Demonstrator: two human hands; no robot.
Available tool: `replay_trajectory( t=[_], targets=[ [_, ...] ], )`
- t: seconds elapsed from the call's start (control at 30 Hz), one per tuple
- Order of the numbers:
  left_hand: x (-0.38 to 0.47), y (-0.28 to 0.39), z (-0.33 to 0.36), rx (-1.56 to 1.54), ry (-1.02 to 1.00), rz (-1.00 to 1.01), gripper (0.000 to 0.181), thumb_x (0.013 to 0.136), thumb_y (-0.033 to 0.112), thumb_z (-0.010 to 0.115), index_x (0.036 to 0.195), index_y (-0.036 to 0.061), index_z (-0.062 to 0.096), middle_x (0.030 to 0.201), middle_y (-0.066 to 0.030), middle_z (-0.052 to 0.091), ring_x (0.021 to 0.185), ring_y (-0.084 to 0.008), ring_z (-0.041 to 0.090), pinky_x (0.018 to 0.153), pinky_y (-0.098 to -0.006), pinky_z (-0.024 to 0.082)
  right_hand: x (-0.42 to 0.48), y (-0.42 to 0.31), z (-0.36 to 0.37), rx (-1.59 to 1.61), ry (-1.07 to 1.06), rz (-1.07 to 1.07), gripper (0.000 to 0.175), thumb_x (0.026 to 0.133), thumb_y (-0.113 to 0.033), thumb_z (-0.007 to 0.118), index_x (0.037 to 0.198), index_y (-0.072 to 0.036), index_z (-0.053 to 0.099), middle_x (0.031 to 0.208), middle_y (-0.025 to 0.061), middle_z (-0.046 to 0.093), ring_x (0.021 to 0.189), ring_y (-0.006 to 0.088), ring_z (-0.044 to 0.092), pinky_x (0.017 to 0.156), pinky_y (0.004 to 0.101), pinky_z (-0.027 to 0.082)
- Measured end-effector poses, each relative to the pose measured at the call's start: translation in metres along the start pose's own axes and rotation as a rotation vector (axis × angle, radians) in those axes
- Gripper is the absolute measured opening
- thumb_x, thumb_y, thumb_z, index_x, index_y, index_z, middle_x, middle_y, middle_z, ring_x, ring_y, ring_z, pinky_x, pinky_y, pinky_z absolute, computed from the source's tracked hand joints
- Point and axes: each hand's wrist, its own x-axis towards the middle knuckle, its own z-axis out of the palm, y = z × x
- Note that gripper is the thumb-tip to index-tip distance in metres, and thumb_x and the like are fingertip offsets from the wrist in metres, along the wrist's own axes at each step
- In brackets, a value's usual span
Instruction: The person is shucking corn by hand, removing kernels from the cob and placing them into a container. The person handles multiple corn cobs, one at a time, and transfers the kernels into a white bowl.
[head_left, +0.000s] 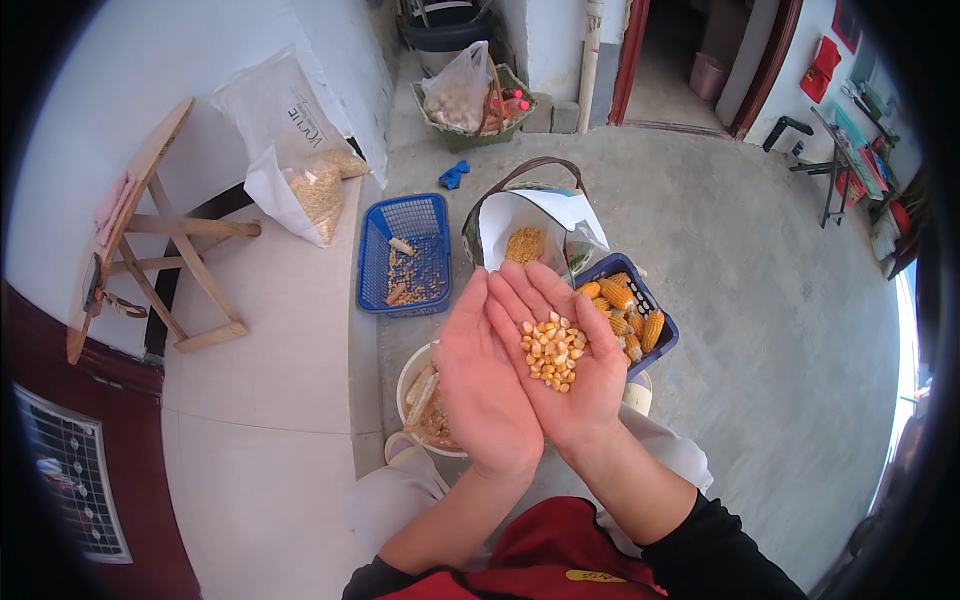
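Both of my hands are palm up and side by side, their inner edges touching. A small heap of yellow corn kernels (553, 351) rests in the cupped palm of my right hand (577, 412). No kernels lie on my left hand (491, 405), which is flat and slightly blurred. Beyond my fingertips, a handled basket (471, 232) with a white bag liner (501, 214) holds loose kernels (525, 244). Corn cobs (619, 296) fill a dark blue plastic basket (670, 335), partly hidden by my right hand. Behind my left hand, a white basin (403, 382) contains stripped cobs and debris.
A blue plastic basket (364, 262) holds scattered kernels and cob pieces. Blue gloves or cloth (454, 175) lie on the concrete floor (750, 300). A wooden folding stand (187, 247) and a plastic sack of grain (315, 195) stand left. Another basket (465, 139) holds bags and bottles.
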Motion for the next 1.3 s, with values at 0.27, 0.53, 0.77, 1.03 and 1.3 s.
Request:
replay_trajectory(
  t=[0.27, 0.53, 0.77, 1.03, 1.3],
  targets=[
    [0.000, -0.002, -0.005, -0.371, 0.047, -0.415, 0.049, 0.100, 0.032, 0.027, 0.136, -0.0007, 0.037, 0.140, -0.0127, 0.038, 0.132, -0.0234, 0.034, 0.110, -0.0370, 0.026, -0.005, -0.003, 0.007, -0.578, -0.207, -0.329, 0.054, 0.097, -0.034, 0.027, 0.126, 0.007, 0.045, 0.131, 0.0238, 0.048, 0.125, 0.0329, 0.045, 0.109, 0.0425, 0.030],
    [-0.002, -0.003, -0.013, -0.584, -0.070, -0.468, 0.048, 0.101, 0.031, 0.027, 0.138, 0.0013, 0.036, 0.143, -0.0114, 0.037, 0.133, -0.0232, 0.033, 0.112, -0.0373, 0.025, -0.012, 0.000, -0.002, -0.871, -0.310, -0.481, 0.057, 0.096, -0.039, 0.029, 0.129, 0.006, 0.044, 0.136, 0.0211, 0.044, 0.128, 0.0311, 0.041, 0.109, 0.0423, 0.026],
    [-0.010, 0.005, -0.012, -0.545, -0.139, -0.345, 0.045, 0.099, 0.030, 0.030, 0.125, -0.0010, 0.051, 0.136, -0.0144, 0.047, 0.130, -0.0265, 0.039, 0.112, -0.0406, 0.026, -0.023, 0.010, -0.003, -0.738, -0.052, -0.379, 0.055, 0.097, -0.032, 0.034, 0.137, 0.005, 0.033, 0.141, 0.0170, 0.038, 0.130, 0.0261, 0.037, 0.110, 0.0384, 0.025],
    [-0.022, 0.032, -0.017, -0.101, -0.196, -0.115, 0.049, 0.099, 0.038, 0.030, 0.106, -0.0032, 0.056, 0.112, -0.0226, 0.061, 0.113, -0.0291, 0.054, 0.102, -0.0389, 0.037, -0.050, 0.036, 0.005, -0.246, 0.134, -0.075, 0.046, 0.099, -0.027, 0.033, 0.133, 0.003, 0.040, 0.137, 0.0150, 0.044, 0.127, 0.0273, 0.042, 0.108, 0.0401, 0.032],
    [-0.017, 0.002, -0.047, 0.494, -0.139, -0.164, 0.034, 0.100, 0.025, 0.036, 0.106, -0.0017, 0.058, 0.108, -0.0132, 0.062, 0.108, -0.0191, 0.054, 0.095, -0.0296, 0.039, -0.047, 0.059, -0.069, 0.379, 0.153, 0.235, 0.032, 0.095, -0.017, 0.044, 0.123, -0.002, 0.050, 0.122, 0.0114, 0.054, 0.115, 0.0232, 0.050, 0.100, 0.0349, 0.039]
  ],
)
